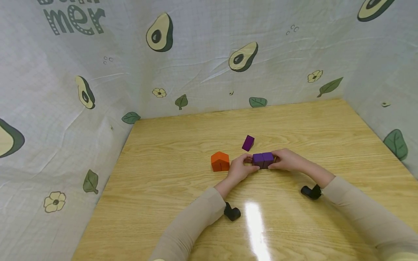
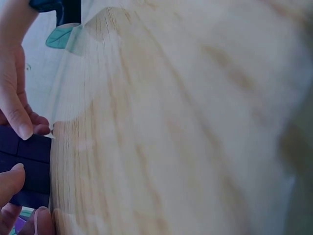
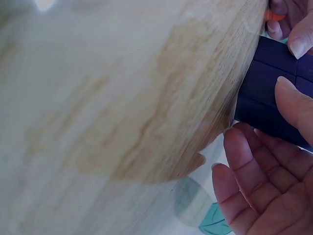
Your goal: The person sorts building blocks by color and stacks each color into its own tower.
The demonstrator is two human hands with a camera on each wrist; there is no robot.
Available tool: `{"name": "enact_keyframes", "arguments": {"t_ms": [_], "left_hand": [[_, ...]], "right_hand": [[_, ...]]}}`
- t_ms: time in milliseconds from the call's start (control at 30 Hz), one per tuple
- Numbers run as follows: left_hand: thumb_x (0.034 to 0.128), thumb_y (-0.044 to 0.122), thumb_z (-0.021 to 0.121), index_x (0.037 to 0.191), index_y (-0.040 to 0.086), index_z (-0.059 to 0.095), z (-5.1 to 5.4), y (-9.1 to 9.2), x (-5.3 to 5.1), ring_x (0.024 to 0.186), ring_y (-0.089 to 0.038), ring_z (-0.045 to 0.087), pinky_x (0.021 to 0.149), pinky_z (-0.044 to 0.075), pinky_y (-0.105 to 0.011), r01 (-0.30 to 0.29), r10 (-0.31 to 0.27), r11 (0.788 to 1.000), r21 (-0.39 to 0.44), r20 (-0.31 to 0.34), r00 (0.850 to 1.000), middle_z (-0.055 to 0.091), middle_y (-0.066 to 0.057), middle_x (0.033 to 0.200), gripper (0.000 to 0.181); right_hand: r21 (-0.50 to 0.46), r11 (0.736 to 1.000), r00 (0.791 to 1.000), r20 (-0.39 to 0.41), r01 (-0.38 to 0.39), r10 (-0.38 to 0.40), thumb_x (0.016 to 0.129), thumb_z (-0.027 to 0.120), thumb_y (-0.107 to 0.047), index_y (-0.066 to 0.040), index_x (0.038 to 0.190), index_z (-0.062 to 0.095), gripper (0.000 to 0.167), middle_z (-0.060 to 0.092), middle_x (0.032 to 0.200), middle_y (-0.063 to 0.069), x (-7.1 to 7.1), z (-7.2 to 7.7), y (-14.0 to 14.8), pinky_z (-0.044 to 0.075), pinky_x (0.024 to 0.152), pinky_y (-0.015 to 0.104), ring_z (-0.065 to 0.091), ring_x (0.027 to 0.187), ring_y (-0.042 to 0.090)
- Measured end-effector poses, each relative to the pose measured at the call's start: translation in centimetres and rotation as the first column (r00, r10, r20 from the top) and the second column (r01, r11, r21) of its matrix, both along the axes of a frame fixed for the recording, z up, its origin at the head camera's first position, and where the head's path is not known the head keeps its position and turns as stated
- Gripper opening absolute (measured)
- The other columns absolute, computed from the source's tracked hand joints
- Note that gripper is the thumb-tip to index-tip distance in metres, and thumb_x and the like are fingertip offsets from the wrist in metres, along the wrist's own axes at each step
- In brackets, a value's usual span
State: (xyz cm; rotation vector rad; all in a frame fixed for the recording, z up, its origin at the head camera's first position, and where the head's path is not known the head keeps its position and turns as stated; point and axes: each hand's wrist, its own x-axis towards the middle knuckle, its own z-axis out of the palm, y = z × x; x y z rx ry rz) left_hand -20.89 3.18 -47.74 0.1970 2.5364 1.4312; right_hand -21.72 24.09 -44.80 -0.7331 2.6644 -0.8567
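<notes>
Two purple blocks [image 1: 262, 160] stand side by side on the wooden table, their near faces touching. In both wrist views these blocks [image 2: 32, 169] look almost black, with thin seams crossing their faces. My left hand [image 1: 240, 168] grips the left end, thumb at the front and fingers behind. At the other end my right hand [image 1: 287, 160] holds the blocks with its thumb in front; in the right wrist view several of its fingers [image 3: 239, 152] curve beneath the thumb. Part of each hand's grip is hidden behind the blocks.
An orange house-shaped block group [image 1: 220, 161] stands just left of my left hand. Behind the hands lies a darker purple block [image 1: 248, 143], tilted. Black wrist devices [image 1: 232, 212] hang by both sleeves. A patterned cloth [image 1: 202, 72] borders the table [image 1: 176, 145] at the back and sides.
</notes>
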Motion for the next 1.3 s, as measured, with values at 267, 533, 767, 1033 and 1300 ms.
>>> {"name": "enact_keyframes", "arguments": {"t_ms": [267,533,767,1033,1300], "left_hand": [[0.0740,0.028,0.077,0.110,0.018,0.063,0.1,-0.1,0.1,0.101,-0.013,0.058,0.087,0.043,-0.029,0.005,-0.005,1.000,0.000,-0.006,1.000,0.067,0.003,0.102,0.039],[0.0739,0.028,0.077,0.108,0.018,0.063,0.1,-0.1,0.1,0.099,-0.014,0.058,0.084,0.044,-0.028,0.012,-0.012,1.000,0.002,0.005,1.000,0.067,0.003,0.100,0.038],[0.0738,0.027,0.077,0.108,0.016,0.063,0.0,-0.1,0.0,0.099,-0.013,0.059,0.085,0.044,-0.028,0.018,-0.018,1.000,-0.017,-0.010,1.000,0.068,0.003,0.098,0.038],[0.0734,0.026,0.077,0.108,0.015,0.063,0.1,-0.2,-0.1,0.097,-0.013,0.059,0.085,0.044,-0.027,0.022,-0.023,0.999,-0.028,-0.040,0.999,0.067,0.003,0.100,0.039],[0.0741,0.025,0.077,0.108,0.015,0.063,0.2,-0.1,0.0,0.096,-0.011,0.059,0.083,0.044,-0.026,0.034,-0.035,0.999,-0.007,-0.019,0.999,0.067,0.003,0.101,0.038]], "right_hand": [[0.004,1.000,1.000,0.005,0.003,-0.003,0.079,0.071,-0.018,-0.002,0.086,0.058,0.022,0.054,0.067,-0.001,-0.2,-0.1,-0.1,0.036,0.054,0.024,0.044,0.058,0.010],[0.080,0.995,0.996,0.065,-0.060,0.055,0.080,0.066,-0.006,0.007,0.109,0.058,0.033,0.064,0.091,0.010,-1.1,1.0,0.3,0.045,0.064,0.029,0.054,0.072,0.013],[0.123,0.989,0.997,0.000,-0.078,0.079,0.083,0.061,-0.001,0.015,0.119,0.050,0.041,0.062,0.098,0.018,-3.1,2.2,0.8,0.049,0.074,0.040,0.061,0.084,0.026],[0.007,0.998,0.997,0.048,-0.067,0.067,0.085,0.061,-0.003,0.014,0.122,0.047,0.043,0.062,0.100,0.020,-6.4,1.2,0.4,0.048,0.079,0.042,0.061,0.090,0.033],[-0.076,0.995,0.989,0.133,-0.060,0.069,0.087,0.061,-0.008,0.005,0.135,0.036,0.056,0.059,0.108,0.020,-8.9,0.0,-0.9,0.041,0.090,0.048,0.054,0.104,0.035]]}}
